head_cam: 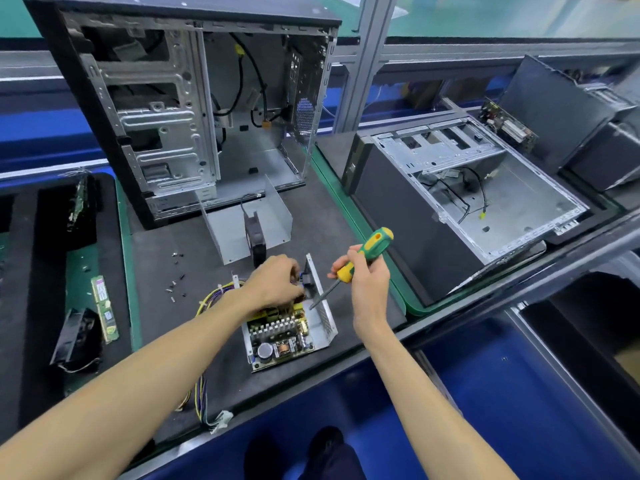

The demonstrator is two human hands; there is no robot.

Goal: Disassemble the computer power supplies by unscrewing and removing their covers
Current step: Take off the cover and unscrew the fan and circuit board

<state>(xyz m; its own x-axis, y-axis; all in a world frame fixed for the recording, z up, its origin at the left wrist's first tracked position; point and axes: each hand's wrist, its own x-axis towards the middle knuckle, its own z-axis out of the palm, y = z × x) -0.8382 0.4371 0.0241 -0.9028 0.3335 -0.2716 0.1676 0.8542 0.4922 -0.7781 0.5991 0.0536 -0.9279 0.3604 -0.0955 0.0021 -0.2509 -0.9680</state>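
Observation:
An opened power supply [323, 315] lies on the dark mat near the front edge, its circuit board [280, 341] exposed inside the grey metal base. My left hand [273, 284] reaches into its far end with fingers curled around the wires and a black part there. My right hand [363, 282] grips a green-and-yellow screwdriver [367, 252], whose tip points down into the supply's inner wall. The removed grey cover [228, 225] stands behind, with a black fan [255, 237] upright in front of it. A yellow and purple wire bundle [202, 382] trails off to the left.
Several loose screws [175, 280] lie on the mat left of the supply. An empty computer case [194, 105] stands upright behind. A second case [464, 199] lies on its side to the right. A memory stick [104, 308] and a black fan [78, 336] sit at left.

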